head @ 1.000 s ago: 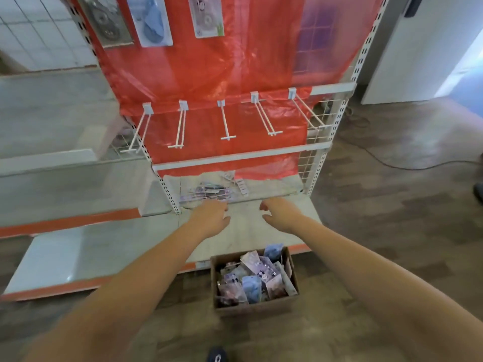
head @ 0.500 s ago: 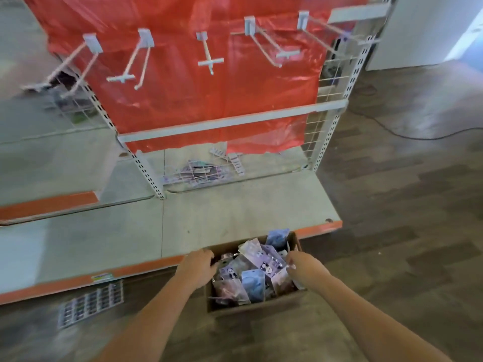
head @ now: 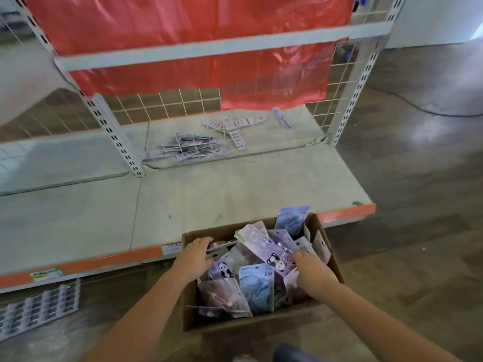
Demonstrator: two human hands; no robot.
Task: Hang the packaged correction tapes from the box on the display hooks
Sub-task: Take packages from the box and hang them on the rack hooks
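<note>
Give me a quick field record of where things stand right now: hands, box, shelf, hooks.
left hand: inside the box at its far left corner, fingers on the packs, grip unclear
right hand: inside the box on the right, resting on the packs, grip unclear
box: open cardboard, on the floor against the shelf edge, full of packs
shelf: loose packets lie at its back
hooks: out of view
red sheet: covers the back grid

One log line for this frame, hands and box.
phase: picking | left hand: in box, on packs | right hand: on packs | hooks: out of view
</note>
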